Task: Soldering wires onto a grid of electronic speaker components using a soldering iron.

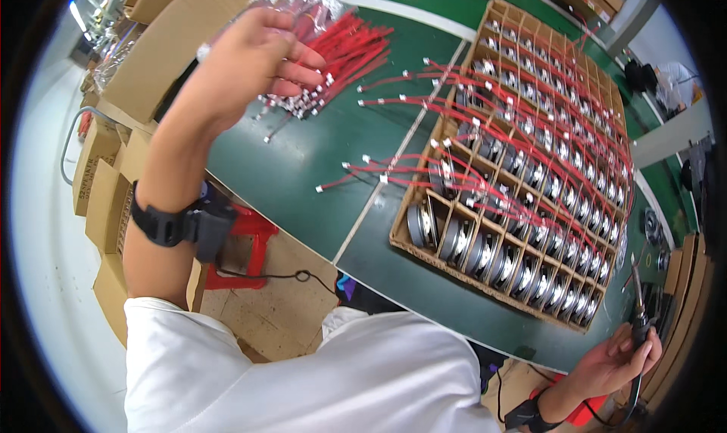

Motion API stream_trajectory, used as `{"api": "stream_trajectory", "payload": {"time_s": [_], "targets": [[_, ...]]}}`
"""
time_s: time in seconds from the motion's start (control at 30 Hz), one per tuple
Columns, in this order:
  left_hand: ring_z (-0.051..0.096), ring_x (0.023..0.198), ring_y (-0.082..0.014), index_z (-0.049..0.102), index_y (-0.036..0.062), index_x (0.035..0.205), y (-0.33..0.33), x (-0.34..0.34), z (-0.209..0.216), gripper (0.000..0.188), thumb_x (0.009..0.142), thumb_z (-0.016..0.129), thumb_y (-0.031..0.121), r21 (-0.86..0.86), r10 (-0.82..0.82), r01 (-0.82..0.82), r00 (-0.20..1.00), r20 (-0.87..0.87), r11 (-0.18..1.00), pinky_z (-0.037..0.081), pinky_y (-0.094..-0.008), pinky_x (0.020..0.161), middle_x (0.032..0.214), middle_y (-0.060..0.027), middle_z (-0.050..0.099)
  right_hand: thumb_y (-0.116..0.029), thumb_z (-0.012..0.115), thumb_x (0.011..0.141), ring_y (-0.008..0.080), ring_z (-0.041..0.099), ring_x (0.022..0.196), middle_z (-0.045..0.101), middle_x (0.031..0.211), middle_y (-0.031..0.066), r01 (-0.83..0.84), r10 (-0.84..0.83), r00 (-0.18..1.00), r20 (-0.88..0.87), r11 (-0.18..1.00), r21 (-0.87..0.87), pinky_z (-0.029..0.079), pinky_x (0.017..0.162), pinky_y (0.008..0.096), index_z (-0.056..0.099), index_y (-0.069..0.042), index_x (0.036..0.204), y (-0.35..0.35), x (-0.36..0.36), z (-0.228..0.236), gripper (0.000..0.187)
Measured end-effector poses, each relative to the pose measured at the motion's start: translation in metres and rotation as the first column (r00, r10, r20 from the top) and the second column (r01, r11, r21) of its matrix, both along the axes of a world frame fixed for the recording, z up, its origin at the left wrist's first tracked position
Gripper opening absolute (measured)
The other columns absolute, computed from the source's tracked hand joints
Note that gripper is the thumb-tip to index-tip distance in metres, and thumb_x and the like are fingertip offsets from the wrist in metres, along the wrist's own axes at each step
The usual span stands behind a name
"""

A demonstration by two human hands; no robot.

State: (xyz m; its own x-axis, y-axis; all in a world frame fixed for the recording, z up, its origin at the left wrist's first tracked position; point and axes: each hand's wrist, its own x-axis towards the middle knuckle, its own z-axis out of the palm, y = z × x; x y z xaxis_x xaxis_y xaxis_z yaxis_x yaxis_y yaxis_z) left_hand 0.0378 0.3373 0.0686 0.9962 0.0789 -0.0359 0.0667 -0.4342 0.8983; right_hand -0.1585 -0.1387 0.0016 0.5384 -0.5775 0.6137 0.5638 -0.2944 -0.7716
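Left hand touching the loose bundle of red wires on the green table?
Touching. Head view: left hand fingertips overlap the bundle of red wires at its white-connector ends, no gap visible.

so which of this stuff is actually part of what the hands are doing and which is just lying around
In use:
- left hand at the bundle of red wires
- right hand holding a soldering iron
- cardboard grid tray of small round speakers, red leads attached

Lying about:
- cardboard boxes past the green table
- red stool on the floor
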Motion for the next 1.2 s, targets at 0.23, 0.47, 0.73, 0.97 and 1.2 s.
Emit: {"api": "stream_trajectory", "payload": {"time_s": [0.23, 0.47, 0.73, 0.97, 1.2], "targets": [[0.070, 0.086, -0.0185, 0.061, 0.0042, 0.107, 0.000, -0.054, -0.017, 0.011, 0.103, 0.053, 0.011, -0.740, -0.198, 0.041, 0.972, -0.126, 0.672, 0.059, -0.0278, 0.072, 0.116, -0.0218, 0.069, -0.020, 0.053, 0.102, 0.0085, 0.039, 0.068, 0.044, 0.091, 0.0045, -0.074, 0.077, 0.994, -0.081, 0.996, 0.045, 0.032, 0.058, 0.0218, 0.054, -0.006, 0.102, 0.039, -0.002, 0.002, 0.014], [0.045, 0.073, -0.0057, 0.062, 0.0056, 0.096, -0.050, -0.096, -0.041, 0.008, 0.089, 0.067, 0.005, -0.635, -0.267, 0.131, 0.956, -0.123, 0.762, 0.034, -0.0223, 0.058, 0.091, -0.0018, 0.056, -0.027, 0.057, 0.103, 0.0091, 0.044, 0.071, 0.046, 0.100, 0.0050, -0.233, 0.234, 0.959, -0.162, 0.972, 0.027, 0.036, 0.056, 0.0240, 0.055, -0.006, 0.117, 0.083, 0.004, -0.001, 0.025], [0.060, 0.077, -0.0305, 0.071, 0.0033, 0.097, -0.089, -0.089, -0.029, 0.025, 0.076, 0.082, 0.012, 0.511, -0.485, 0.385, 0.871, 0.074, 0.768, 0.047, -0.0415, 0.064, 0.086, -0.0108, 0.057, -0.029, 0.055, 0.105, 0.0078, 0.046, 0.070, 0.044, 0.098, 0.0040, -0.279, 0.269, 0.944, -0.193, 0.960, -0.028, 0.038, 0.055, 0.0223, 0.053, -0.009, 0.118, 0.102, 0.017, 0.004, 0.024], [0.062, 0.075, -0.0368, 0.066, 0.0032, 0.085, -0.097, -0.077, -0.016, 0.016, 0.080, 0.077, 0.013, 0.631, -0.596, 0.497, 0.800, -0.067, 0.595, 0.050, -0.0468, 0.064, 0.088, -0.0117, 0.059, -0.028, 0.054, 0.105, 0.0073, 0.043, 0.067, 0.044, 0.091, 0.0043, -0.241, 0.229, 0.958, -0.172, 0.969, -0.050, 0.036, 0.054, 0.0214, 0.053, -0.008, 0.117, 0.100, 0.018, 0.002, 0.023], [0.062, 0.075, -0.0334, 0.060, 0.0044, 0.082, -0.105, -0.080, -0.005, 0.016, 0.081, 0.074, 0.012, 0.713, -0.674, 0.529, 0.731, -0.108, 0.460, 0.051, -0.0427, 0.062, 0.086, -0.0098, 0.054, -0.029, 0.055, 0.104, 0.0072, 0.044, 0.064, 0.044, 0.090, 0.0044, -0.214, 0.205, 0.960, -0.190, 0.976, -0.027, 0.037, 0.054, 0.0216, 0.051, -0.008, 0.118, 0.099, 0.017, 0.001, 0.025]]}}
